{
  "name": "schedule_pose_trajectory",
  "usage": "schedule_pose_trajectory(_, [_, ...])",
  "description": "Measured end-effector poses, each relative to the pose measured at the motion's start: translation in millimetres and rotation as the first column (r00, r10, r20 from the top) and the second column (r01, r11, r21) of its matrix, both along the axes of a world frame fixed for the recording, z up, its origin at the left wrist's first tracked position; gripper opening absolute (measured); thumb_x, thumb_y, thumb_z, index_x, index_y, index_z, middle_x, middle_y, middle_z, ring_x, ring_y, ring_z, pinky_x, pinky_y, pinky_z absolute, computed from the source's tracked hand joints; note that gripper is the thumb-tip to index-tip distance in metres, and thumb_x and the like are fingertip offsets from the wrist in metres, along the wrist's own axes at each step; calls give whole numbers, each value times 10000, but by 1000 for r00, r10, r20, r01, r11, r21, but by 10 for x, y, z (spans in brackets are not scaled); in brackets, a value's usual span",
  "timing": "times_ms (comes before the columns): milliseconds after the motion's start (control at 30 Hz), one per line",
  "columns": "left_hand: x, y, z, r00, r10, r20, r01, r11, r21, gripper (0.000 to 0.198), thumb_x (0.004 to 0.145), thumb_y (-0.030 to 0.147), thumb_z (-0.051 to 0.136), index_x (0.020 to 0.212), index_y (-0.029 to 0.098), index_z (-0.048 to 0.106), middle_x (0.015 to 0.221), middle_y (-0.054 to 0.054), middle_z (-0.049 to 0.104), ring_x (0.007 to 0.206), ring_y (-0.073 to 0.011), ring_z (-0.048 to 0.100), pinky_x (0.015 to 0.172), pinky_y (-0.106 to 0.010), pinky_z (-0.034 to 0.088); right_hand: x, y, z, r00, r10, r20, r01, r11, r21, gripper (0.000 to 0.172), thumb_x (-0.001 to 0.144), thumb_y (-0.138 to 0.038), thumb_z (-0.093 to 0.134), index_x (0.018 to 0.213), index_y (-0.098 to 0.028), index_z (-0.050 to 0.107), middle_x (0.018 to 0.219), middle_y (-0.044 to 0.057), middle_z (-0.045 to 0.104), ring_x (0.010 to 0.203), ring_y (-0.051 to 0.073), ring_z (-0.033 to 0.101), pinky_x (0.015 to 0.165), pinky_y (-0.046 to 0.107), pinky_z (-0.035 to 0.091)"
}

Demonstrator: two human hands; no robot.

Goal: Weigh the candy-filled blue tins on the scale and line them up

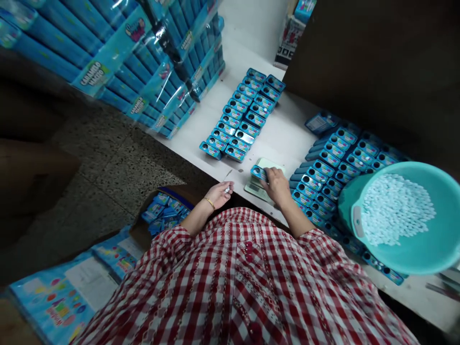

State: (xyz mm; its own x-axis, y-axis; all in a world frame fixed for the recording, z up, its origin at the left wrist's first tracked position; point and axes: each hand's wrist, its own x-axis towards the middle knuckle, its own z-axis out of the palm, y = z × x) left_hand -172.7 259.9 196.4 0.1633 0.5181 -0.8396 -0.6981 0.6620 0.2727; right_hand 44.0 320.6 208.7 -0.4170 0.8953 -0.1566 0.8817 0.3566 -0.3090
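Note:
My right hand (pixel 277 186) grips a small blue box (pixel 258 172) with a round hole in its top. The box is on or just over a pale green kitchen scale (pixel 256 189); I cannot tell whether it rests there. My left hand (pixel 220 194) is turned palm up at the table's front edge, its fingers curled around a few small white candies (pixel 227 190). Beyond my hands, two rows of similar blue boxes (pixel 239 115) stand on the white table (pixel 201 120). More such boxes (pixel 319 177) are packed close together to the right of my right hand.
A turquoise basin (pixel 443 206) heaped with white candies (pixel 395 208) stands at the right, over some boxes. Plastic-wrapped blue packs (pixel 118 62) are stacked at the back left. By my left elbow, an open carton (pixel 140 230) holds small blue packets (pixel 167 211). Printed blue bags (pixel 64 297) lie lower left.

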Motion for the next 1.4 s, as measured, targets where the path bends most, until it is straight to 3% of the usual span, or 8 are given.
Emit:
schedule_pose_trajectory(267, [-121,468,-252,988,38,-153,-43,999,-29,94,763,13,543,723,92,574,577,-26,548,443,-38,472,376,-111,288,-978,213,-191,978,206,-13,-206,978,40,279,902,-234,389,1128,-148,529,1126,137,544,963,240,466,723,340,465])
schedule_pose_trajectory(367, [-123,683,-322,977,40,-211,-49,998,-38,144,764,-1,505,666,103,527,571,-39,564,446,-50,489,380,-117,305,-592,430,-205,986,153,-70,-143,981,131,308,903,-274,403,1144,-134,532,1206,145,518,1015,233,449,830,357,443])
schedule_pose_trajectory(467, [-150,736,-353,972,26,-233,-41,997,-60,140,755,0,501,665,105,519,574,-52,572,459,-62,510,392,-124,336,137,914,-115,988,-148,-55,156,965,211,322,881,-265,431,1139,-107,543,1216,178,508,1071,253,430,898,399,394])
schedule_pose_trajectory(633, [-179,502,-311,971,41,-235,-60,995,-74,103,724,-6,537,730,86,584,607,-60,586,470,-58,520,392,-121,355,1156,1867,-47,851,-516,97,460,821,338,406,837,-224,458,1231,-128,476,1281,194,457,1181,309,356,898,476,326])
schedule_pose_trajectory(767, [-171,277,-211,973,59,-221,-83,991,-105,152,739,-2,529,819,76,632,612,-56,589,472,-53,512,387,-116,359,1354,2208,-143,783,-551,290,481,831,280,300,818,-169,453,1080,-70,562,1110,200,560,1085,294,425,889,472,301])
schedule_pose_trajectory(900, [-152,183,-124,978,60,-200,-85,989,-118,189,756,8,523,886,81,639,615,-48,590,474,-51,509,387,-117,361,1213,1952,-33,851,-429,303,366,898,242,312,794,-208,509,1073,-81,561,1097,186,550,1013,285,445,807,418,345])
schedule_pose_trajectory(1100, [72,233,-57,991,-41,-129,31,996,-78,167,746,-6,523,843,68,637,618,-57,595,480,-56,517,396,-126,353,795,825,256,996,-30,88,17,988,153,318,791,-239,515,1090,-143,567,1011,129,571,929,260,465,777,366,409])
schedule_pose_trajectory(1400, [322,260,-6,990,-123,-75,123,992,4,185,737,-18,512,831,68,646,668,-83,638,577,-91,583,526,-173,458,470,43,-21,997,70,-18,-69,997,33,326,842,-247,492,1140,-130,554,1044,113,582,947,242,477,821,351,435])
